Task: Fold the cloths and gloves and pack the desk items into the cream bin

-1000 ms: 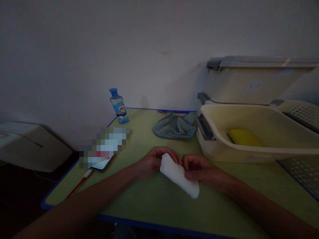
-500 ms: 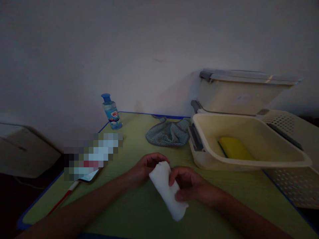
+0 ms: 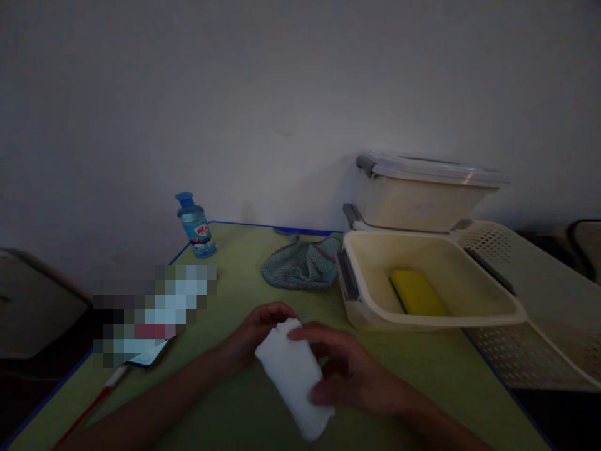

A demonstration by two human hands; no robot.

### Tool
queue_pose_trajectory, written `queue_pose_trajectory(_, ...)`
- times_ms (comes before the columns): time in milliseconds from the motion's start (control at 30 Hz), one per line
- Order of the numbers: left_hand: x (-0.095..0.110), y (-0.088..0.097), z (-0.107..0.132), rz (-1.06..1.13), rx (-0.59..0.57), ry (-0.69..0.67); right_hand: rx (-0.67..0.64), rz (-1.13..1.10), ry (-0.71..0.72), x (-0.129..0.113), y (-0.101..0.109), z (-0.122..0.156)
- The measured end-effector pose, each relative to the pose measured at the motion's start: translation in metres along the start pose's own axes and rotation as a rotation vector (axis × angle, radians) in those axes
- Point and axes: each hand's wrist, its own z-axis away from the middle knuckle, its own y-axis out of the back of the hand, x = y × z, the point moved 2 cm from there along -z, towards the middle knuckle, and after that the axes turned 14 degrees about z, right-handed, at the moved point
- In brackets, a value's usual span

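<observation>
A white folded cloth (image 3: 293, 379), a thick oblong bundle, is held tilted over the near part of the table. My left hand (image 3: 256, 332) grips its far end from behind, and the cloth hides part of those fingers. My right hand (image 3: 350, 369) clasps the bundle from the right, with the thumb on its near half and the fingers on its far half. Beyond the hands lies a crumpled grey-green mesh cloth (image 3: 303, 260), touching the left side of an open cream plastic box (image 3: 479, 322). A yellow sponge (image 3: 417, 293) rests inside that box.
A blue bottle (image 3: 196, 228) stands at the table's back left. Nearer lies a phone (image 3: 150, 352), mostly pixelated, with a red-and-white cable (image 3: 94, 401). A lidded box (image 3: 422, 194) is behind the open one. A perforated basket (image 3: 539, 263) is at the right, beyond the green table's (image 3: 225, 250) edge.
My right hand has spread its grip, its fingers now reaching the far end of the white cloth. The whole scene has shifted left and slightly down as the camera turned.
</observation>
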Motion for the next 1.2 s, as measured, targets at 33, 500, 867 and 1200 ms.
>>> queue_pose_trajectory(33, 0.000, -0.001, 0.001, -0.002, 0.017, 0.001, 0.028, 0.038, 0.014, -0.009, 0.002, 0.005)
queue_pose_trajectory(500, -0.007, 0.011, -0.005, -0.154, -0.078, 0.039, 0.411, 0.582, -0.143, -0.113, 0.098, 0.080)
queue_pose_trajectory(867, -0.005, 0.014, -0.004, -0.210, -0.080, 0.082, 0.298, 0.993, -0.386, -0.057, 0.176, 0.037)
queue_pose_trajectory(1200, 0.007, -0.005, 0.001, -0.260, -0.016, 0.140, 0.001, 1.725, -0.394, -0.026, 0.150, 0.017)
